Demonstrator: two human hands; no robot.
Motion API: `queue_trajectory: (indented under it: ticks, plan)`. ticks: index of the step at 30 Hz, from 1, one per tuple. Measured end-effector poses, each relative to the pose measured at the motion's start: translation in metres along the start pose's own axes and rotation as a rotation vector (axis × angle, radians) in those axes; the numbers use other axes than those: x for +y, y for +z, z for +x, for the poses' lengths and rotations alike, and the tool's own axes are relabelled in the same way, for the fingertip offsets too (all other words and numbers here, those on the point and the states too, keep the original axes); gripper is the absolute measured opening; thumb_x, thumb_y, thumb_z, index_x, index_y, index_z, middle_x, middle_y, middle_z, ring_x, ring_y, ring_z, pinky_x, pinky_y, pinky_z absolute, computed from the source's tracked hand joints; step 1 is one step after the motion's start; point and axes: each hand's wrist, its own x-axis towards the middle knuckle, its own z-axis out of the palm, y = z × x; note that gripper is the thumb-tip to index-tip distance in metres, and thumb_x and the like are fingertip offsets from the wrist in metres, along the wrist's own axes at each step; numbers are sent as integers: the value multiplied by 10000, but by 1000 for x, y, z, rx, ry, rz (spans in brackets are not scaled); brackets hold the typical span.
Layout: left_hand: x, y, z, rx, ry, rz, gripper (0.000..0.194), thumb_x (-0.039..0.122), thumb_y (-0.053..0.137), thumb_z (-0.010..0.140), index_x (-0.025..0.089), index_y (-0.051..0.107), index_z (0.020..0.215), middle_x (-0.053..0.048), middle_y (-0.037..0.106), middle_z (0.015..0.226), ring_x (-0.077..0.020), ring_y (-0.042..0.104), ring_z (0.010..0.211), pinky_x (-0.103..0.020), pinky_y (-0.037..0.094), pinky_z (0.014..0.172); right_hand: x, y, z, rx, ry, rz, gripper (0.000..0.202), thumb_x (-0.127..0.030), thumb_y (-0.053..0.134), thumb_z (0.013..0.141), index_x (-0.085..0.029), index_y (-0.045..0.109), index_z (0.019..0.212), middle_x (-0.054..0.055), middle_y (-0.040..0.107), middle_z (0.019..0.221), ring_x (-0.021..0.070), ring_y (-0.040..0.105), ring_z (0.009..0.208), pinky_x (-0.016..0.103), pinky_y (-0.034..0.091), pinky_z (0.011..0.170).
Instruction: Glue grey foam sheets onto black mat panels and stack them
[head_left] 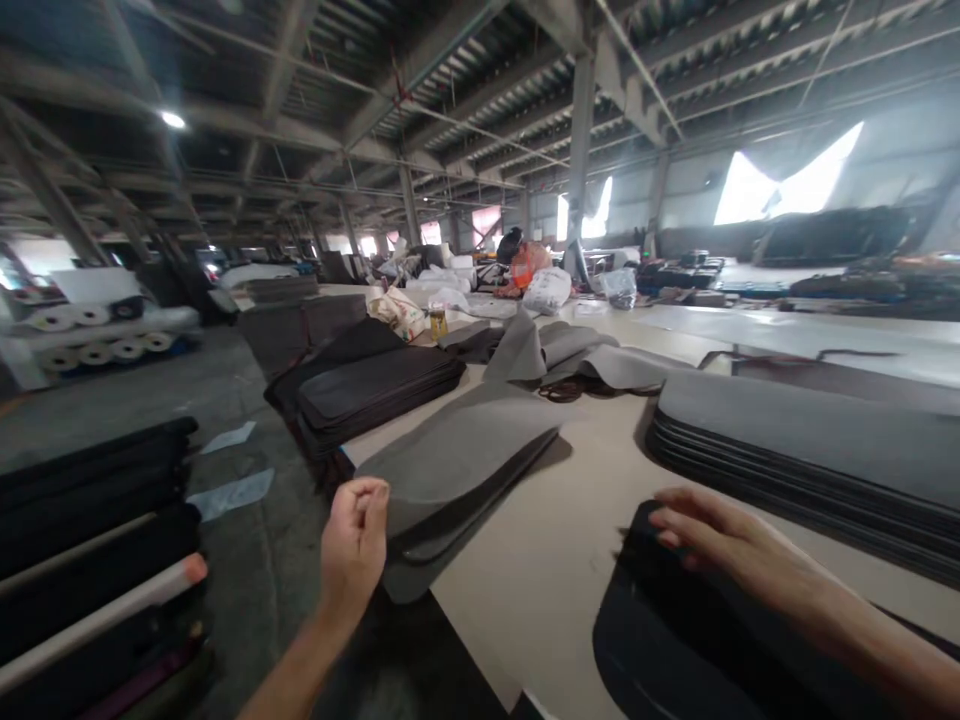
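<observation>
At the near left corner of a grey sheet (465, 440), my left hand (354, 540) is closed, thumb against curled fingers, with the sheet's edge at its grip. The sheet's near edge bows up over another dark grey sheet (427, 560) that overhangs the table edge. My right hand (701, 530) is open, with loosely bent fingers over the upper corner of a black rounded sheet (645, 620). Its shadow falls across that sheet and onto the table, and nothing shows in its fingers.
A stack of grey-topped black sheets (810, 430) lies right, a dark stack (375, 390) left. Crumpled grey sheets (592, 350) and a yellow can (438, 322) are farther back on the pale table (540, 560). Rolls (97, 590) lie left. A person in orange (525, 265) bends beyond.
</observation>
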Motion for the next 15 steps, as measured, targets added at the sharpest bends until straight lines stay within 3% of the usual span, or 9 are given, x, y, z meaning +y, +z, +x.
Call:
queue_trajectory:
  ticks: [4,7,11,15]
  plan:
    - [-18,-18,-18,-183,-64,-20,396,583,496,908,217,635,964,8,609,719,-179,583,650,-260,446,568,-7,24,39,-14,-35,92,296,-416,726,814,-190,667,995,116,680,1030,276,672,892,305,588,618]
    - [-31,-33,-26,-209,-133,-30,437,606,446,911,217,637,971,16,564,682,-187,573,668,-270,458,613,-3,28,62,-28,-20,82,255,-438,631,904,-197,641,987,95,665,1069,223,648,891,264,547,640]
    - [-47,-35,-38,-91,-369,11,463,659,493,844,219,622,906,11,575,699,-198,576,696,-296,461,661,3,44,82,-39,42,31,368,-462,697,838,-192,611,1073,84,654,1051,220,638,877,242,496,602]
    - [-53,-18,-50,-18,-658,-142,611,656,668,699,191,581,1085,-54,656,963,-247,653,886,-359,535,799,9,69,89,-72,79,-1,562,-290,757,689,-165,523,1185,87,663,962,256,651,774,300,511,592]
